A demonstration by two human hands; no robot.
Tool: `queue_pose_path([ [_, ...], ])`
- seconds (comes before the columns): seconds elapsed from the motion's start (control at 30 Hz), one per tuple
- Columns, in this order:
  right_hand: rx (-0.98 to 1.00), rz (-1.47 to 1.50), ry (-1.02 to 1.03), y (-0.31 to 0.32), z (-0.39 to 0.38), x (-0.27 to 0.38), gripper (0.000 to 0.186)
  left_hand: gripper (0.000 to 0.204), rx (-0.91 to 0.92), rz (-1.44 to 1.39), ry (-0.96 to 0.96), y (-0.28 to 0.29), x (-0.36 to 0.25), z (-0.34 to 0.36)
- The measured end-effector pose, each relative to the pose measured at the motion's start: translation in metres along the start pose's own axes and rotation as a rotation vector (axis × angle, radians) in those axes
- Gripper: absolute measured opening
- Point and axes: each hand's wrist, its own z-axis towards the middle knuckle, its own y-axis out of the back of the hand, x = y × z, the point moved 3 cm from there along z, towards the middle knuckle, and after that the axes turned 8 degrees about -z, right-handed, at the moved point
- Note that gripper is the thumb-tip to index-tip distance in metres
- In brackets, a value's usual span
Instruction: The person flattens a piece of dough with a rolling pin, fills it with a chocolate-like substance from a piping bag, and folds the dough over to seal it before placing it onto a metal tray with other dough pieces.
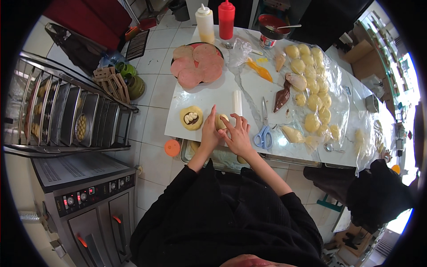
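Observation:
Between my hands, near the front edge of the table, is a small piece of pale yellow dough (221, 121). My left hand (211, 132) cups its left side, with fingers held together and pointing away from me. From the right, my right hand (239, 134) presses on it with bent fingers, and these partly hide the dough. Just left of my hands lies a flattened dough round (191, 118) topped with dark brown filling and white blobs. A whitish rolling pin (238, 102) rests beyond my right hand. Blue-handled scissors (263, 133) lie to its right.
A dark plate carries pink meat slices (200, 66). Farther back stand a white squeeze bottle (205, 22) and a red one (226, 20). Rightward lie piping bags (282, 95) and plastic-covered dough balls (313, 84). A tray rack (66, 111) and an oven (89, 191) stand at left.

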Motion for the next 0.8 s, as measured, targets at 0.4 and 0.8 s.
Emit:
queue_pose_path([
  [0.4, 0.001, -0.431, 0.059, 0.000, -0.022, 0.010, 0.051, 0.098, 0.000, 0.043, 0.004, 0.000, 0.009, 0.005],
  [0.8, -0.129, -0.699, -0.484, 0.044, -0.024, -0.121, 0.054, 0.101, 0.125, 0.134, -0.033, 0.016, -0.023, -0.004],
])
